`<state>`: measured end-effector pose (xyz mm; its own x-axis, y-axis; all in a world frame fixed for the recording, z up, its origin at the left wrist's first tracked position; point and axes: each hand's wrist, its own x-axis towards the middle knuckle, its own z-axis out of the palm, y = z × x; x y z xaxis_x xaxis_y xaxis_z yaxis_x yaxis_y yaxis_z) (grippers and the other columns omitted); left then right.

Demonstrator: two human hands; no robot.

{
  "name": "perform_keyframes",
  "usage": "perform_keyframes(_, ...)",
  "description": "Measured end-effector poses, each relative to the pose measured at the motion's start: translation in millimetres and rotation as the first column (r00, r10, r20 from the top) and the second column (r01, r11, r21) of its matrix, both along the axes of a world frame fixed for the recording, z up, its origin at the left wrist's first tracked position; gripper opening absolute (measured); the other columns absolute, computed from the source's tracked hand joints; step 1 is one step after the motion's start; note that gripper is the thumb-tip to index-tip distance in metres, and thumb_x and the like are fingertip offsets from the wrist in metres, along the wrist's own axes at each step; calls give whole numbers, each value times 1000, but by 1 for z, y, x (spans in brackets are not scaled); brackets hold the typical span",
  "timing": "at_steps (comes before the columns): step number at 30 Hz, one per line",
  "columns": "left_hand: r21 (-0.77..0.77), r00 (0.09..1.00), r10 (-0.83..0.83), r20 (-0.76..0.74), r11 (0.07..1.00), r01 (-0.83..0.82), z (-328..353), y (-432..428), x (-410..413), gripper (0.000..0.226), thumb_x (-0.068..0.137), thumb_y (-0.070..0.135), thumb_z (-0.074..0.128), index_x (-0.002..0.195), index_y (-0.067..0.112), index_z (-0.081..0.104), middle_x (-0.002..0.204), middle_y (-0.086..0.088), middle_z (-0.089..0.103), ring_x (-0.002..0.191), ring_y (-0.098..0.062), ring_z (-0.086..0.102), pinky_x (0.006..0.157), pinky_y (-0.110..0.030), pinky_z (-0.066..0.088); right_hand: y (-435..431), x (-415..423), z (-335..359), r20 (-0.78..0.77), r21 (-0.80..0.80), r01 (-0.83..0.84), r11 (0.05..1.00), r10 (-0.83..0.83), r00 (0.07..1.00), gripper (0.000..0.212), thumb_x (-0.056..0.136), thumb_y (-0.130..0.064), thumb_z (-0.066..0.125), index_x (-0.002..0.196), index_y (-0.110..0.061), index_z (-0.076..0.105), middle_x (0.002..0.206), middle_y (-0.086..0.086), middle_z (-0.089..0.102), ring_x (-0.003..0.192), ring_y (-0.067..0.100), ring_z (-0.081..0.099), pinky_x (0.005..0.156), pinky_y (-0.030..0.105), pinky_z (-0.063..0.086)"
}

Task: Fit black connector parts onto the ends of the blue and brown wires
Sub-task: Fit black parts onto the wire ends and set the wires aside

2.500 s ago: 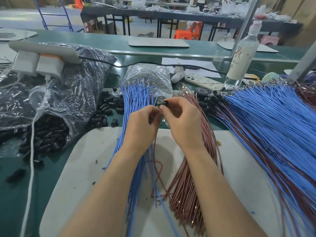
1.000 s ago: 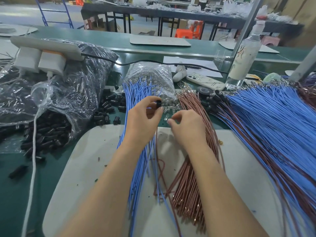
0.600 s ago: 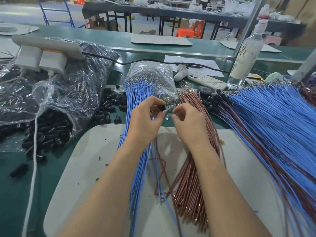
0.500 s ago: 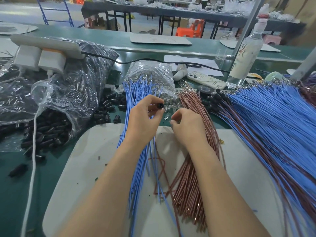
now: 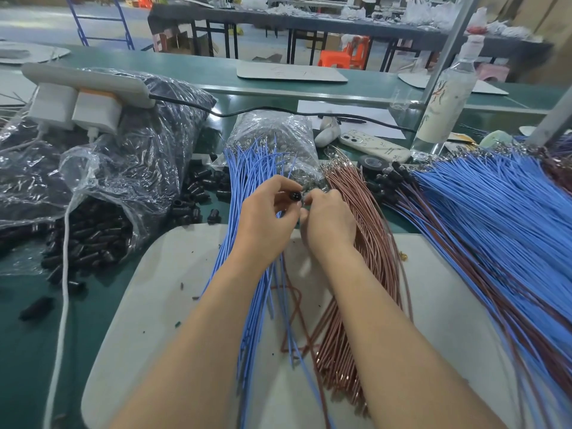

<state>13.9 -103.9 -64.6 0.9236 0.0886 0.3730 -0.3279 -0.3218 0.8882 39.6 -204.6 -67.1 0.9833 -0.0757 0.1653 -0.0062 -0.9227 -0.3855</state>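
My left hand (image 5: 266, 226) pinches a small black connector part (image 5: 295, 196) between thumb and forefinger, above the bundle of blue wires (image 5: 253, 181). My right hand (image 5: 329, 222) sits close beside it with fingers curled, fingertips almost touching the connector; they seem to pinch a wire end, though the wire itself is hidden. The bundle of brown wires (image 5: 368, 239) lies under and to the right of my right hand. Both bundles rest on a pale work board (image 5: 161, 289). Loose black connectors (image 5: 198, 196) lie to the left.
A clear plastic bag (image 5: 102, 187) spills black connectors at the left. A power strip (image 5: 80, 88) with chargers rests on another bag. A large pile of finished blue and brown wires (image 5: 495, 227) fills the right. A phone (image 5: 373, 146), tape roll (image 5: 373, 164) and bottle (image 5: 445, 97) stand behind.
My right hand had dropped away from the left hand towards the brown wires, then came back up. Its fingertips now meet the black connector held in my left hand.
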Motion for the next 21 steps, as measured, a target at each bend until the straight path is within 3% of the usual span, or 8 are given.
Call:
perform_keyframes(3,12,1000,-8,11,1000,8,0,0,0,22,84,-1,60,91,19,61,87,10,65,83,1,62,80,-15,50,-2,0,2,96,186,-53,981,35,995,15,92,-15,55,106,-12,56,106,8,62,99,27,56,83,35,42)
perform_keyframes(6,5,1000,-8,25,1000,8,-1,2,1,19,85,0,59,93,17,62,88,9,65,83,0,62,79,-14,50,-10,-5,11,220,501,-161,850,54,974,8,90,-16,61,96,-20,58,81,-5,65,78,11,59,72,22,41)
perform_keyframes(8,19,1000,1,25,1000,-2,-2,2,2,18,86,1,59,97,15,61,90,8,65,86,-1,63,79,-14,51,-16,-11,17,303,581,-234,780,60,951,10,90,-16,62,89,-25,60,71,-12,62,66,-2,57,64,14,41)
perform_keyframes(11,26,1000,4,29,1000,-5,-3,1,1,18,86,2,61,96,16,56,90,7,65,86,-2,64,76,-11,50,-20,-20,19,350,559,-314,768,125,928,1,88,-22,66,88,-21,65,73,-10,65,68,0,60,66,11,46)
perform_keyframes(16,73,998,26,64,997,-31,-4,-1,0,26,85,-1,60,96,21,50,87,10,62,84,-1,64,72,-7,47,-16,-23,16,320,417,-307,855,178,931,16,84,-30,71,90,-17,66,73,-4,62,67,10,57,67,20,45)
perform_keyframes(19,128,994,69,79,989,-79,-6,-2,1,23,86,5,60,101,21,53,83,16,58,71,8,58,65,-4,43,-14,-24,18,395,365,-315,876,160,905,17,86,-30,69,86,-14,66,72,-3,62,67,14,58,67,29,48)
perform_keyframes(21,230,993,111,49,966,-120,-8,-3,2,21,84,7,60,101,21,60,74,19,55,61,5,54,58,-3,40,-12,-25,18,439,332,-319,888,155,885,18,85,-31,69,83,-14,65,69,-4,60,64,14,56,66,31,48)
